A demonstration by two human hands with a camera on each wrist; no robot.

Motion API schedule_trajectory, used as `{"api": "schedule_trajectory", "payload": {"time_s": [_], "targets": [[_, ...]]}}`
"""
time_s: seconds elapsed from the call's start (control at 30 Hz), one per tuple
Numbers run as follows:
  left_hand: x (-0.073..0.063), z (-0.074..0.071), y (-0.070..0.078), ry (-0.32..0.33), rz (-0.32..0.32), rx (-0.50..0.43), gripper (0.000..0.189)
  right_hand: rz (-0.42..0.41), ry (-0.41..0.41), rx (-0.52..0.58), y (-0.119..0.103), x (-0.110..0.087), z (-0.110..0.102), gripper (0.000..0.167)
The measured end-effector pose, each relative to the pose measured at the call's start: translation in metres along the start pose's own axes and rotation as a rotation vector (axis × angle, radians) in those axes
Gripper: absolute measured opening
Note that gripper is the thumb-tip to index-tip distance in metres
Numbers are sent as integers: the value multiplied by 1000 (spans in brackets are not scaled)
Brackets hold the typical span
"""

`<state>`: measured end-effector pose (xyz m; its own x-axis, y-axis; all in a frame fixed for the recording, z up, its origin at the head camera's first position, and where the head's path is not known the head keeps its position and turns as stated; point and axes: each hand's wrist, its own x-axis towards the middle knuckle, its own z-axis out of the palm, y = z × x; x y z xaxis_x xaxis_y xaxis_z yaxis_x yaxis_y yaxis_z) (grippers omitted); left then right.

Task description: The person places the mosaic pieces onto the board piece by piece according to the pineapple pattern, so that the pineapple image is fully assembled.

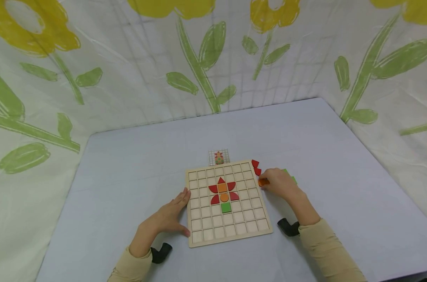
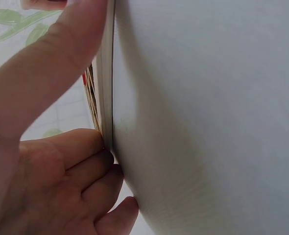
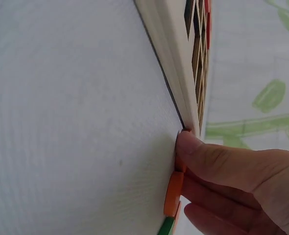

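The board (image 1: 207,223) should be steadied by the outspread left hand (image 1: 166,216), and the orange piece (image 1: 264,182) (pinched by the right hand (image 1: 281,183)) lifted level.

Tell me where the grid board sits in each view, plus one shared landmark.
Head: grid board below centre, slightly right, between left hand and right hand.
Left wrist: grid board edge-on, a narrow upright strip left of centre, partly behind the left hand.
Right wrist: grid board edge-on, slanting from the top edge down to the right hand.
Shared landmark: cloth with green leaves, beyond the grid board in all three.
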<state>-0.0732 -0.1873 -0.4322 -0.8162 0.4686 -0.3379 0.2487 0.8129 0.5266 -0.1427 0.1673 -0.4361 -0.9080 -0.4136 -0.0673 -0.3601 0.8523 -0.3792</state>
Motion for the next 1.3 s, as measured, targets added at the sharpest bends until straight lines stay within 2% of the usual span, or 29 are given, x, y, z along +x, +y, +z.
{"api": "schedule_trajectory", "payload": {"time_s": [0.67, 1.0, 1.3], "targets": [[-1, -1, 2, 3, -6, -10, 118, -59, 109, 126, 0, -5, 1, 10], [-1, -1, 2, 1, 0, -11, 118, -61, -25, 235, -22, -13, -1, 13], [-2, -3, 3, -5, 2, -17, 119, -181, -24, 245, -42, -17, 11, 10]]}}
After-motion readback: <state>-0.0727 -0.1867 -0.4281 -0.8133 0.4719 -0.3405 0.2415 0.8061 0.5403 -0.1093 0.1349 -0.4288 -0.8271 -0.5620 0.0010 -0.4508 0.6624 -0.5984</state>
